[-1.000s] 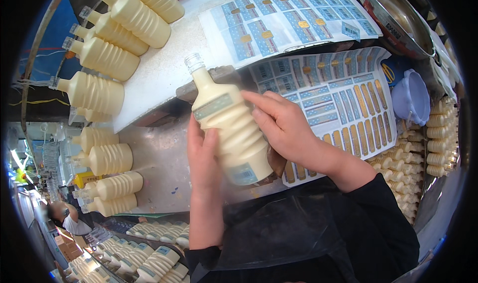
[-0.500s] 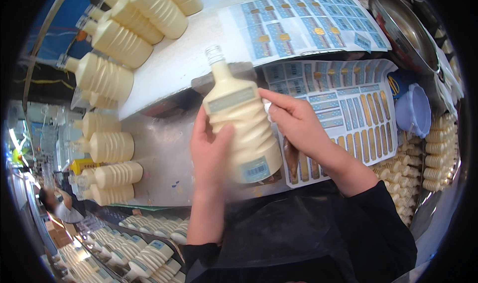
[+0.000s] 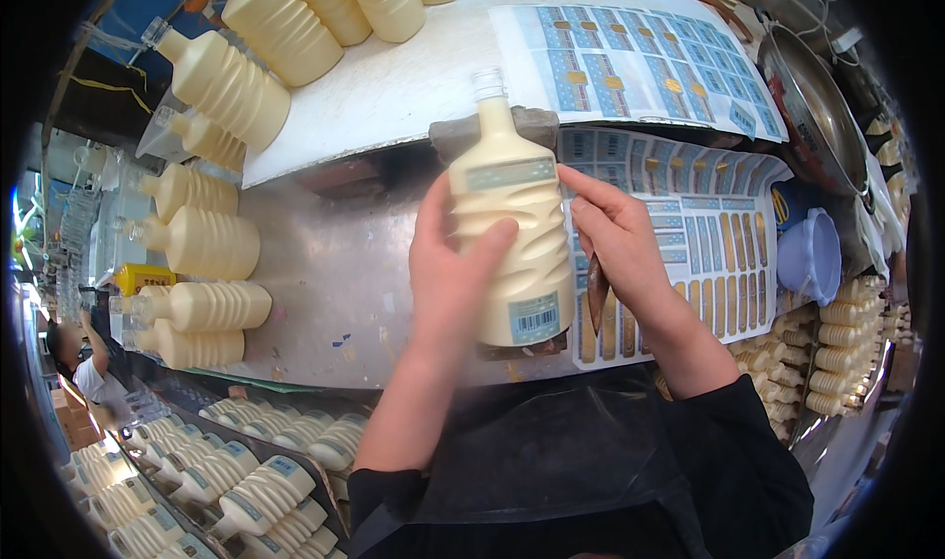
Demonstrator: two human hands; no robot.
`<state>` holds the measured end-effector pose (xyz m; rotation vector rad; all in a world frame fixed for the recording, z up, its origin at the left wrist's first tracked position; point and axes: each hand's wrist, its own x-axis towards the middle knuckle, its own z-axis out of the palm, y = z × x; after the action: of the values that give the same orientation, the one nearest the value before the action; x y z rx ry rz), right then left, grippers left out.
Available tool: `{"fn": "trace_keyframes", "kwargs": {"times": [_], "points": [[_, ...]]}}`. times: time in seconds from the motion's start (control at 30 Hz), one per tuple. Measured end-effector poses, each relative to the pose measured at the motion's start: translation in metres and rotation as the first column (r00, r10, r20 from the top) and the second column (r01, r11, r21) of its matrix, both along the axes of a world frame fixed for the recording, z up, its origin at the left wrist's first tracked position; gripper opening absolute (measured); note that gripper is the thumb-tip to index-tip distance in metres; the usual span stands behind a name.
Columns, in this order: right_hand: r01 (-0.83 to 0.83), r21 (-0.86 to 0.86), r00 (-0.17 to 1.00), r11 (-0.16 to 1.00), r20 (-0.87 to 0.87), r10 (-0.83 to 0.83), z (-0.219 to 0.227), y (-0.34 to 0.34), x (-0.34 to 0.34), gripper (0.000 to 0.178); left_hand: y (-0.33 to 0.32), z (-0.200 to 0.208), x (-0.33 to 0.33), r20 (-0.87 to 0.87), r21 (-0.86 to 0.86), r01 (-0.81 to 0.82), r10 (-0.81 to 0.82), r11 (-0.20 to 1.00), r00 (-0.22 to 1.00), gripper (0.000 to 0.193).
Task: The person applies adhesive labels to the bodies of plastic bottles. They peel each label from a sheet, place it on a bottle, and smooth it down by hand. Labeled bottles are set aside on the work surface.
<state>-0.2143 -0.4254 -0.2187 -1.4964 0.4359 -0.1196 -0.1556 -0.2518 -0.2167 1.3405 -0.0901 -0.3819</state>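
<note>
A cream bottle point(image 3: 512, 239) with wavy ridges and a clear neck leans in front of me. It bears a narrow blue-grey label point(image 3: 510, 173) near its shoulder and a barcode label point(image 3: 539, 319) at its foot. My left hand point(image 3: 448, 269) grips the bottle's left side, thumb across the front. On the other side my right hand point(image 3: 625, 254) is closed, its index fingertip at the right end of the upper label. From its curled fingers a brown pointed tool point(image 3: 597, 298) hangs down. Dark blocks point(image 3: 455, 138) show behind the bottle's shoulders and under its foot.
Sheets of gold and blue labels point(image 3: 724, 293) lie at the right, with another label sheet point(image 3: 630, 67) on the white board behind. Several cream bottles point(image 3: 212, 244) stand at the left. Labelled bottles point(image 3: 261, 495) fill the lower left. A lilac bucket point(image 3: 809, 254) and metal bowl point(image 3: 812, 106) are at right.
The whole view has shifted, so the bottle and both hands appear farther right. The white scrap at my right fingertips no longer shows. My left hand still holds the bottle.
</note>
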Motion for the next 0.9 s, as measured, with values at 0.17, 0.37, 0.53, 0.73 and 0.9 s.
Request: {"fn": "trace_keyframes", "kwargs": {"times": [0.17, 0.37, 0.53, 0.73, 0.9], "points": [[-0.002, -0.068, 0.999, 0.998, 0.039, 0.005, -0.003, -0.009, 0.007, 0.037, 0.002, -0.007, 0.006, 0.173, 0.117, -0.042, 0.021, 0.992, 0.985, 0.073], [-0.127, 0.017, 0.992, 0.992, -0.011, 0.127, 0.015, -0.014, 0.03, 0.039, 0.003, 0.0, 0.028, -0.082, -0.18, -0.049, 0.035, 0.982, 0.996, 0.039], [-0.114, -0.048, 0.993, 0.992, -0.047, 0.111, 0.013, -0.013, 0.037, 0.038, -0.005, -0.007, 0.032, -0.048, -0.13, -0.109, 0.104, 0.985, 0.993, 0.027], [-0.09, -0.096, 0.996, 0.991, -0.005, 0.09, 0.001, -0.011, 0.04, 0.031, -0.007, -0.009, 0.032, -0.021, -0.115, -0.116, 0.114, 0.987, 0.993, 0.025], [-0.096, 0.047, 0.995, 0.994, 0.008, 0.096, -0.002, -0.016, 0.04, 0.03, -0.004, -0.007, 0.034, -0.078, -0.139, -0.114, 0.104, 0.984, 0.992, 0.021]]}}
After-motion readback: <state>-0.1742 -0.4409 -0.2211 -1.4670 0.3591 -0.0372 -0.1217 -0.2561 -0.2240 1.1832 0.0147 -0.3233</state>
